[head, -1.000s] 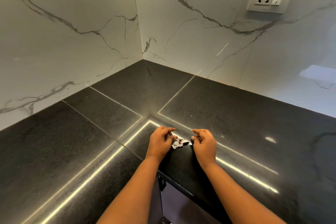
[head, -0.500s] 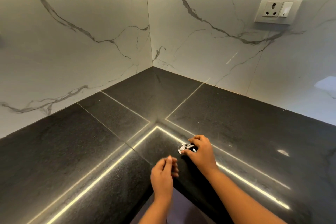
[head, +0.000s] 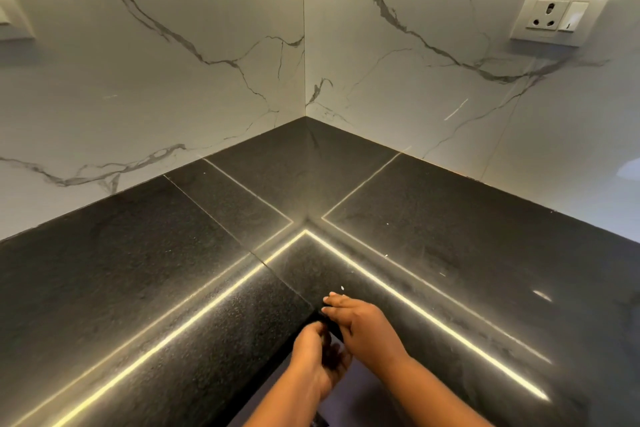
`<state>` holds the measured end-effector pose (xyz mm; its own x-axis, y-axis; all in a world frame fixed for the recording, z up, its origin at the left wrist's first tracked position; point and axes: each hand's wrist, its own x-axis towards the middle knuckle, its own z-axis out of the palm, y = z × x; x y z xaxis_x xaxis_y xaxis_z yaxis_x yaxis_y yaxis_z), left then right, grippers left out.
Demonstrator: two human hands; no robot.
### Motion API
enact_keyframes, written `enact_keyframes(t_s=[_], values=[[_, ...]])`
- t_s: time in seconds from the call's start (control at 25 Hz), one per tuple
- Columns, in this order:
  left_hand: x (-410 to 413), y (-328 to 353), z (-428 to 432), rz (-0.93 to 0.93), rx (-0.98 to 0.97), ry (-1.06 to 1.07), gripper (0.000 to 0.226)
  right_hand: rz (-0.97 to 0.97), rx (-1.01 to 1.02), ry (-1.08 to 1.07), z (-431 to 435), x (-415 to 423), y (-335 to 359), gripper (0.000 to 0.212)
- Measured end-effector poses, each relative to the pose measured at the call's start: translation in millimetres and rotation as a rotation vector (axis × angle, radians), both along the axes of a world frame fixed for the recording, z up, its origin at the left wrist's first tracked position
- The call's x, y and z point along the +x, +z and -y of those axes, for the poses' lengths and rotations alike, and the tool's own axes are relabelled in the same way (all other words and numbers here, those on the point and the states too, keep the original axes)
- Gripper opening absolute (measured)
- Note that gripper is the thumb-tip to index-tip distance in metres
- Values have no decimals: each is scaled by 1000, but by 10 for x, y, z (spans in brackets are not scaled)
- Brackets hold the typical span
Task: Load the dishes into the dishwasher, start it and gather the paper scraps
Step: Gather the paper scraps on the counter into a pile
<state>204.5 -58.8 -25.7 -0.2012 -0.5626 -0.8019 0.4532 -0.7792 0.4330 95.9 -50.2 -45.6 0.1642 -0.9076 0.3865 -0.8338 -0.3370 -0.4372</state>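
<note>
A head-worn camera looks down into the inner corner of a black stone counter [head: 450, 236], where 2 runs of worktop meet at a right angle. Bright strips of reflected light run along each run and cross near the middle of the picture. Behind the counter, at 12 o'clock, 2 white marble walls [head: 173, 80] with grey veins meet in a vertical seam. A white wall socket [head: 559, 15] with a switch beside it sits at 2 o'clock, and the edge of another white plate shows at 9 o'clock. Both bare forearms come in from 6 o'clock. The right hand [head: 363, 326] lies palm down on the counter's front edge, fingers extended together and pointing toward 10 o'clock, its fingertips touching the stone. The left hand [head: 317, 355] sits just below the counter edge, touching the right hand, cupped with the fingers curled upward; it is blurred, and whether it holds anything cannot be told. A tiny white paper scrap [head: 342, 287] lies on the counter just beyond the right fingertips, toward 12 o'clock. A few more pale specks dot the stone toward 3 o'clock, too small to identify.
</note>
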Motion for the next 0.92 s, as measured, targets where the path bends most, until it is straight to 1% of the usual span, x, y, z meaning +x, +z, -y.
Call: enact_keyframes(t_s=[0.04, 0.12, 0.2, 0.28, 0.36, 0.56, 0.68, 0.84, 0.92], values=[[7, -51, -29, -84, 36, 9, 32, -18, -24, -3, -48, 31, -16, 38], [30, -82, -57, -227, 29, 66, 34, -38, -59, -26, -156, 105, 1, 33], [54, -66, -57, -301, 15, 104, 35, -46, -76, -44, -287, 230, -11, 26], [117, -64, -116, -299, 20, 78, 40, -19, -57, -53, -484, 385, -118, 25], [274, -112, -272, -297, 43, 60, 40, 4, -8, -93, -721, 588, -202, 31], [981, -207, -791, -301, 117, 102, 33, 98, 6, -170, -1211, 1298, -293, 31], [1514, -255, -1090, -234, 116, 102, 33, 176, 56, -183, -1493, 1792, -272, 30], [2208, -358, -1453, -195, 137, 178, 34, 167, 159, -146, -1819, 2437, -290, 26], [2492, -450, -1618, -177, 147, 217, 39, 173, 259, -114, -1957, 2706, -371, 22]])
